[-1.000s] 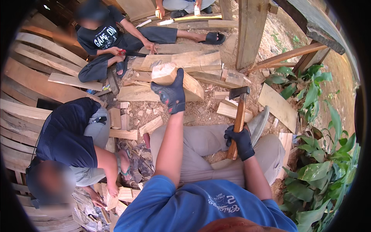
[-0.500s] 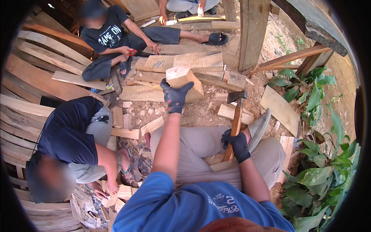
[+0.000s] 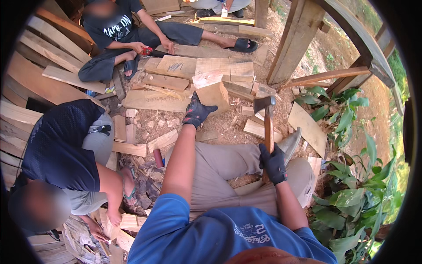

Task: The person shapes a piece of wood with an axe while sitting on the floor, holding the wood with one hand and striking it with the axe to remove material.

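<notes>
Hatchet [image 3: 268,127]: it is pointing away from the person, its long axis running almost straight up the view, the dark head lying crosswise at the far end.
Right hand [image 3: 273,163]: the gloved fingers are wrapping tightly around the handle.
Left hand [image 3: 198,112]: it is spreading wide at the wooden block [image 3: 218,99], thumb out rightward; whether it is pressing, I cannot tell.
Block: it is sitting before the stacked timber [image 3: 212,67], its pale cut face turning upward; foreshortening is hiding its long axis.
Open room: chip-strewn ground [image 3: 235,127] is separating block and hatchet head.
Edges: timber is bounding the far side, a post [image 3: 288,42] the far right, plants [image 3: 351,198] the right, a crouching co-worker [image 3: 66,145] the left.
Writing: pale lettering is showing on the blue shirt [image 3: 206,233].
</notes>
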`<state>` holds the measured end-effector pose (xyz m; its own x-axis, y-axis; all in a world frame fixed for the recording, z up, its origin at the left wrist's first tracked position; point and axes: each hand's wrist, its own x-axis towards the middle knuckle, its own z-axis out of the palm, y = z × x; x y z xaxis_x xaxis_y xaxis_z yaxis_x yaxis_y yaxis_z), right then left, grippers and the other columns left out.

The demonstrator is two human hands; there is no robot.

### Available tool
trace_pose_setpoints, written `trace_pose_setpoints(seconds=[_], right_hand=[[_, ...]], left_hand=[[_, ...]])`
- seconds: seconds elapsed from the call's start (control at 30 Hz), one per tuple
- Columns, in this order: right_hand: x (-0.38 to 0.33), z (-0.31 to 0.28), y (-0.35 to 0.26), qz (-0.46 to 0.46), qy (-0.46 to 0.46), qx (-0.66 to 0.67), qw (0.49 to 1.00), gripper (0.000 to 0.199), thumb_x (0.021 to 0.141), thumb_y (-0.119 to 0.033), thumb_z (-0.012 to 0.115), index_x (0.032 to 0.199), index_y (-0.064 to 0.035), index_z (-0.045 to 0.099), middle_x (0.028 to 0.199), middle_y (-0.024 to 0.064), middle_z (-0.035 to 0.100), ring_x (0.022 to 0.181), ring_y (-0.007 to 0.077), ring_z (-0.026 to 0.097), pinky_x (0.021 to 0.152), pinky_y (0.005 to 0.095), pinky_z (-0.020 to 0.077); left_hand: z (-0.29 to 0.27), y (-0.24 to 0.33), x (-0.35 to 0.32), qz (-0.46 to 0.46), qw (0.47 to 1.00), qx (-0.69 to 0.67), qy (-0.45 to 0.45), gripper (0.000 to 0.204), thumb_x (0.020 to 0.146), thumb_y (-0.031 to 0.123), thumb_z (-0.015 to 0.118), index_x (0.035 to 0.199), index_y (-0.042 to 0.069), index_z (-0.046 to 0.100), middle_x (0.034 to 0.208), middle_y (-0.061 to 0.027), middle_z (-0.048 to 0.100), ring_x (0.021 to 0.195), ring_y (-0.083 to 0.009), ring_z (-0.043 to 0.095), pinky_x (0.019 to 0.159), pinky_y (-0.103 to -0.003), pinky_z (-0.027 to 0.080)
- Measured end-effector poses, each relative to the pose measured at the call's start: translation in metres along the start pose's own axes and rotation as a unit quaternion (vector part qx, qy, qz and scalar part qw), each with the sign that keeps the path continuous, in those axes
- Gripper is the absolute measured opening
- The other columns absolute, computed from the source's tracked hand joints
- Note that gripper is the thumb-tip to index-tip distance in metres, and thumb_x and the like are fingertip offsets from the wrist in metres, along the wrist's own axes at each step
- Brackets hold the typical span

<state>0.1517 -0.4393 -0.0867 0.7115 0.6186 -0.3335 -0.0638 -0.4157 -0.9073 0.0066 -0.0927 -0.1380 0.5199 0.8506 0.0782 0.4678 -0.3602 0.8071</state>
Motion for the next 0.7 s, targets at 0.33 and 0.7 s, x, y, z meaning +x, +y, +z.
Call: trace_pose_setpoints(seconds=[0.33,0.7], right_hand=[[-0.042,0.008,-0.202,-0.293,0.056,0.001,0.954,0.027,0.107,-0.029,0.069,0.106,-0.002,0.066,0.069,0.0042,0.067,0.06,0.0114,0.065,0.055,0.03,0.05],[-0.012,0.037,-0.153,-0.171,-0.045,-0.179,0.968,0.044,0.101,-0.041,0.074,0.11,0.0019,0.07,0.071,0.014,0.07,0.059,0.0232,0.072,0.056,0.04,0.055]], left_hand=[[-0.005,-0.014,0.007,-0.076,0.986,0.129,-0.07,0.095,0.074,0.034,0.091,0.153,0.007,0.046,0.146,-0.0248,0.062,0.131,-0.0435,0.064,0.112,-0.051,0.052],[0.005,-0.021,0.005,-0.068,0.988,0.127,-0.056,0.108,0.074,0.036,0.092,0.162,0.005,0.039,0.152,-0.025,0.06,0.138,-0.0432,0.06,0.117,-0.047,0.049]])
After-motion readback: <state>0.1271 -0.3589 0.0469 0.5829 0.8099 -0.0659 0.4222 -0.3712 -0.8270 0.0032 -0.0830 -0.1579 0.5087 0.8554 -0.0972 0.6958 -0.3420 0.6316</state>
